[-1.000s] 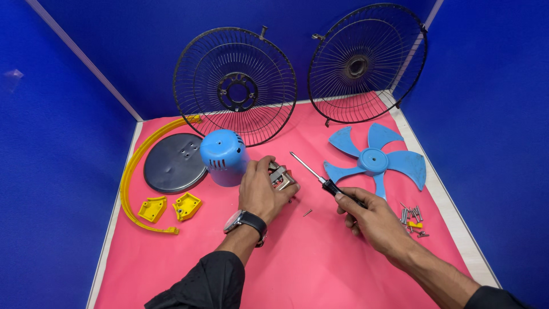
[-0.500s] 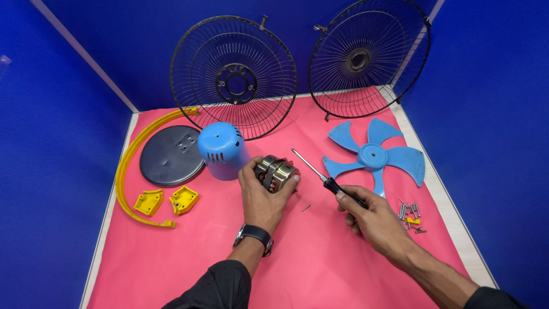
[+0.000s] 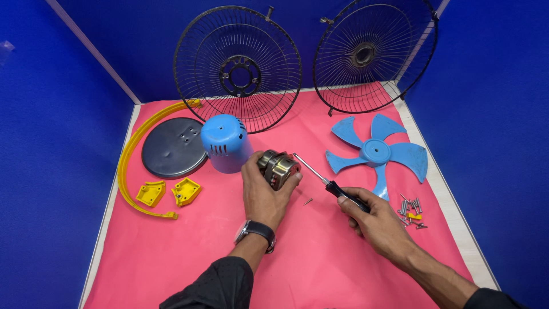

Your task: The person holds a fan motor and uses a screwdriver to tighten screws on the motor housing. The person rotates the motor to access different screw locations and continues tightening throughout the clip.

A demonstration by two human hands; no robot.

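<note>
My left hand grips a small metal fan motor, lifted a little above the pink mat. My right hand holds a black-handled screwdriver; its shaft tip points at the motor's right side. A single loose screw lies on the mat between my hands. A blue motor cover stands just left of the motor.
A blue fan blade lies at right with a pile of screws below it. Two black wire grilles lean on the back wall. A dark round base plate, yellow ring and two yellow brackets lie at left.
My left hand has turned and raised the motor so its metal body faces up. The screwdriver tip has come closer to the motor.
</note>
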